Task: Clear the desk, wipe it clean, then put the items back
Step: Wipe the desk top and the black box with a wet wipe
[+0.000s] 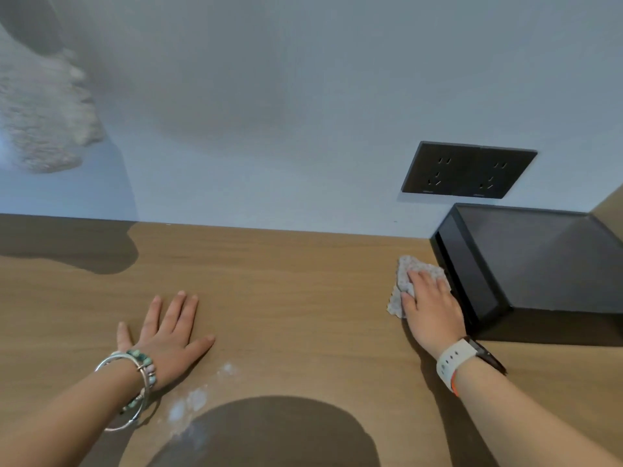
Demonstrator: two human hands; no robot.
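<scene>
the left hand lies flat on the wooden desk, fingers straight and spread. the right hand presses a speckled, crumpled cloth down with fingers together, just beside a matte black box; a whitish patch, perhaps dust, lies near the left wrist.

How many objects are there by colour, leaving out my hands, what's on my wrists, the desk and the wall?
Black: 2, the box and the socket plate
Pale speckled: 1, the cloth pressed under the right hand
White: 1, a blurred fluffy thing at upper left
Total: 4
</scene>
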